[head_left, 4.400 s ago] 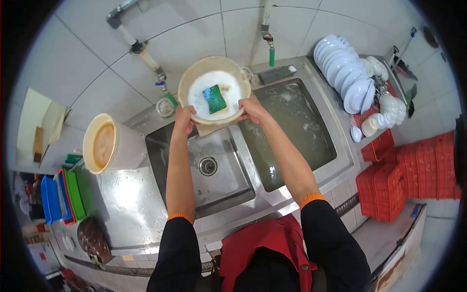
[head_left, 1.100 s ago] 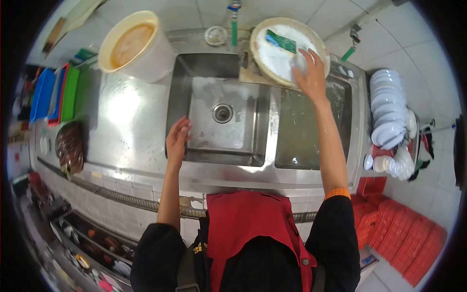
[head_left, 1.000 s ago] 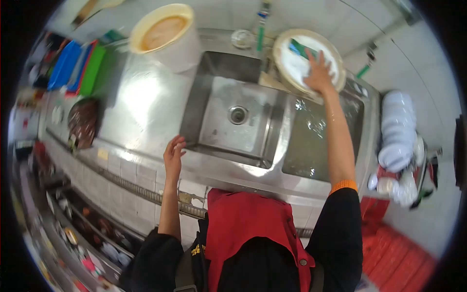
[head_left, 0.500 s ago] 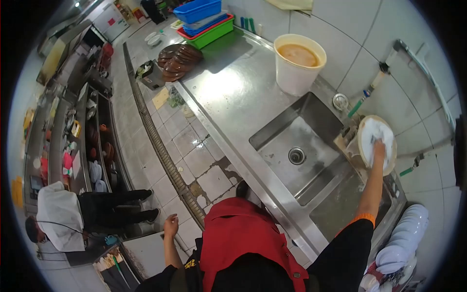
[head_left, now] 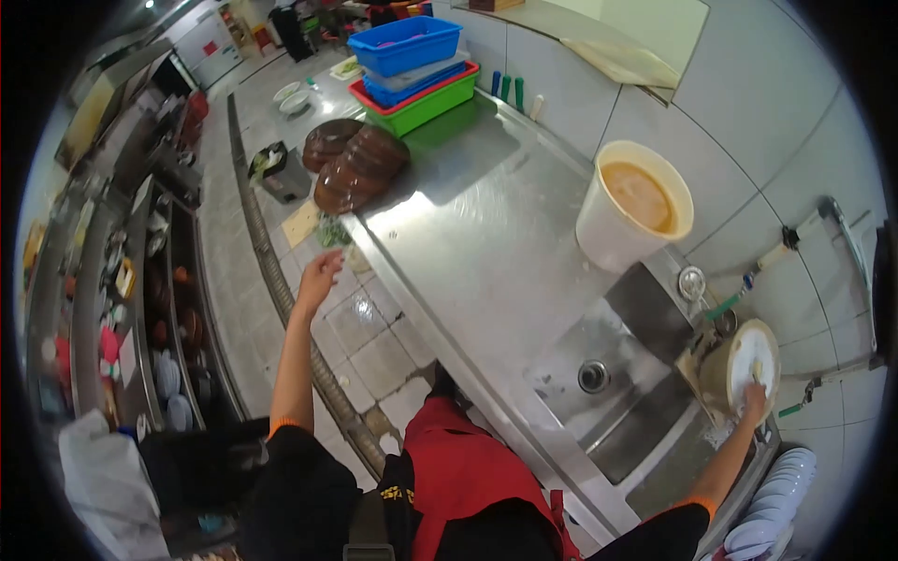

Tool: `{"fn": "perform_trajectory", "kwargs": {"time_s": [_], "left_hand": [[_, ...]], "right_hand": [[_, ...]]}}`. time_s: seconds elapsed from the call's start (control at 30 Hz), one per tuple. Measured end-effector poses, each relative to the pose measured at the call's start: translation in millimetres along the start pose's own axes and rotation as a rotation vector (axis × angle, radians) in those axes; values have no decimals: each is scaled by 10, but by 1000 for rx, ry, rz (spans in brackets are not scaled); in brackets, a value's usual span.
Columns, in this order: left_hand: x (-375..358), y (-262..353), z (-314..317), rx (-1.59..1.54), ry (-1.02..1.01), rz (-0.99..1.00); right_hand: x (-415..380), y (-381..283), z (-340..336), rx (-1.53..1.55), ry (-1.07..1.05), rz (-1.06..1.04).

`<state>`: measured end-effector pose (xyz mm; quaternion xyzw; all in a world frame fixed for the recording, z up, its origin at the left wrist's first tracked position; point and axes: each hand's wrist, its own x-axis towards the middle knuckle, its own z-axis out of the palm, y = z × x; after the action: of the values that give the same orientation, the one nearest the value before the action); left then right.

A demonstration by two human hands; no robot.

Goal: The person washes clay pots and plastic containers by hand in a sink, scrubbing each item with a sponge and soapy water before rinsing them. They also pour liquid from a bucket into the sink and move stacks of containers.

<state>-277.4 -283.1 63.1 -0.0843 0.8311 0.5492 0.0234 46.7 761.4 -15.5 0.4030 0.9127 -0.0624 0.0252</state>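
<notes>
My right hand [head_left: 754, 398] reaches into a cream bucket [head_left: 718, 374] filled with white foam [head_left: 748, 353]. A small pale yellow-green thing shows at its fingertips, too small to name. My left hand [head_left: 323, 274] is in the air over the floor, left of the steel counter's edge, with its fingers apart and nothing in it. Beside the bucket is a steel sink [head_left: 571, 374] with a round drain [head_left: 593, 376]. Brown ribbed pots or bowls [head_left: 360, 168], stacked in a wet-looking pile, sit at the counter's left corner beyond my left hand.
A white tub of orange-brown liquid [head_left: 608, 224] stands behind the sink. Blue [head_left: 407, 47] and green bins [head_left: 430, 110] are stacked at the far end. White bowls [head_left: 772, 500] lie nested at lower right. A person in white [head_left: 103, 486] is at lower left beside shelves.
My left hand has risen and moved forward toward the brown stack. The view has shifted, and my right hand stays in the foam bucket.
</notes>
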Motion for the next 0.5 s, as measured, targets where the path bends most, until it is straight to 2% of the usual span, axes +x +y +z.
{"fn": "perform_trajectory", "kwargs": {"time_s": [0.07,0.13,0.2,0.27,0.33,0.4,0.47,0.5], "left_hand": [[973,349,76,-169,-49,55],[1732,724,231,-545,-97,-48],[2597,836,358,-696,-107,-65],[3392,937,492,-589,-3,-19],[4301,831,555,-475,62,-66],[4708,811,572,-358,123,-103],[4892,942,629,-336,219,-204],[5289,690,655,-331,286,-235]], "right_hand": [[-202,25,211,-38,139,175],[-242,-76,81,-168,369,462],[-655,-714,-268,-139,221,591],[-843,-1142,-307,-125,240,677],[-936,-1205,-257,-122,257,763],[-931,-1049,-122,-39,399,741],[-1040,-1359,-304,-67,341,802],[-1075,-1389,-318,-56,339,771]]}}
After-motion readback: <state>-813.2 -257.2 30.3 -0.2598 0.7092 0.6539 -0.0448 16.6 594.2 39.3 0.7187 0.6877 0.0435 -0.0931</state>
